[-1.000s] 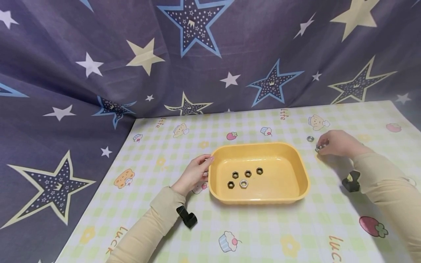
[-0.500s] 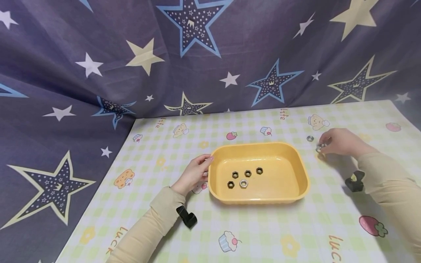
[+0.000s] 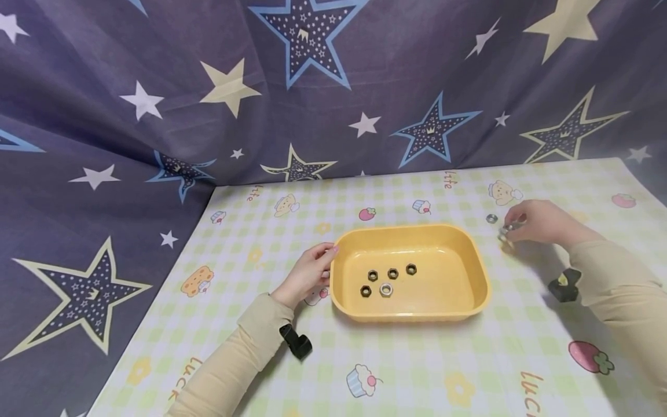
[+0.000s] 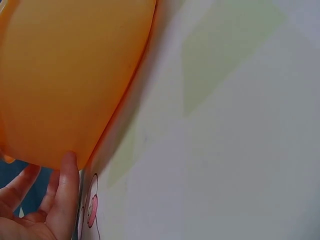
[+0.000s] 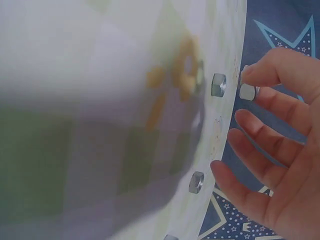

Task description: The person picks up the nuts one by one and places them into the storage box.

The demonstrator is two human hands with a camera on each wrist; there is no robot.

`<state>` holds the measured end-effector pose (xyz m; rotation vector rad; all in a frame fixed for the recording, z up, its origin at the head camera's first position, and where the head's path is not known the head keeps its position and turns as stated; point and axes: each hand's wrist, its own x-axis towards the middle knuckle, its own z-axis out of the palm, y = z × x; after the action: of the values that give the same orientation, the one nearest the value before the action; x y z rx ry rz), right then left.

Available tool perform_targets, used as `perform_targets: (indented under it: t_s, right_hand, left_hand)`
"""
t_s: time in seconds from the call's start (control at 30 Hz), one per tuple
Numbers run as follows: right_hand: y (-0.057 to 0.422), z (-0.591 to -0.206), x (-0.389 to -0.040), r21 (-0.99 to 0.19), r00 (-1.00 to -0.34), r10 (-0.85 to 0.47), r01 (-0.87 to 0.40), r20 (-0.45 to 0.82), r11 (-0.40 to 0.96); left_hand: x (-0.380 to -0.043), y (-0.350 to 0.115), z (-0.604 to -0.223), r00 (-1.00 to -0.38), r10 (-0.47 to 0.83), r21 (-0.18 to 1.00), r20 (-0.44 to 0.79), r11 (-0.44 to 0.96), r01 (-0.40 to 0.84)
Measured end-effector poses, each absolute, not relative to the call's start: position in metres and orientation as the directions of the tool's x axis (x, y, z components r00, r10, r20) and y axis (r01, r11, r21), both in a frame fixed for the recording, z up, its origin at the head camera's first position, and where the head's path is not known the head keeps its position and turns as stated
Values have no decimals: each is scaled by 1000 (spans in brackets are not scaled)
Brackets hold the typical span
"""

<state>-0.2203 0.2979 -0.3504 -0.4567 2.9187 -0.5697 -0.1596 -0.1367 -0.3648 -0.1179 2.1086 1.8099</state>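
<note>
My left hand [image 3: 307,272] holds the left end of a yellow tray [image 3: 479,292], one fingertip over its rim. In the left wrist view, the thumb [image 4: 66,200] lies against the tray's outer wall [image 4: 70,85]. Four-sided with rounded corners, the tray contains several dark hex nuts [image 3: 393,273] and one larger silver nut [image 3: 386,289]. To its right, my right hand [image 3: 542,223] pinches a silver nut [image 5: 248,92] between thumb and index finger, raised off the cloth; the other fingers are spread. A loose silver nut [image 3: 492,219] lies just left of that hand.
More silver nuts [image 5: 218,85] stand out on the cloth in the right wrist view, one cut off at its lower edge. A checked tablecloth [image 3: 417,365] covers the table. Behind it hangs a dark star-patterned curtain [image 3: 333,121]. Each wrist bears a black mount [image 3: 297,343].
My right hand has risen slightly and shifted a little, with the nut between its fingers. The left hand, the tray and the nuts inside stay where they were.
</note>
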Motion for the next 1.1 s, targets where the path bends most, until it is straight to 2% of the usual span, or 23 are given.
perform_targets:
  t_s: [0.63, 0.87, 1.1]
  right_hand:
    - [285, -335, -218, -367, -920, -392, -372, 22, 853]
    - [283, -329, -220, -352, -904, -423, -416, 61, 838]
    - [278, -321, -219, -344, -891, -447, -445, 79, 827]
  left_hand:
    - [-159, -136, -362, -933, 160, 938, -323, 183, -293]
    - [-175, -141, -390, -940, 154, 943, -304, 190, -274]
    - [-173, -141, -392, -947, 140, 944, -289, 206, -258]
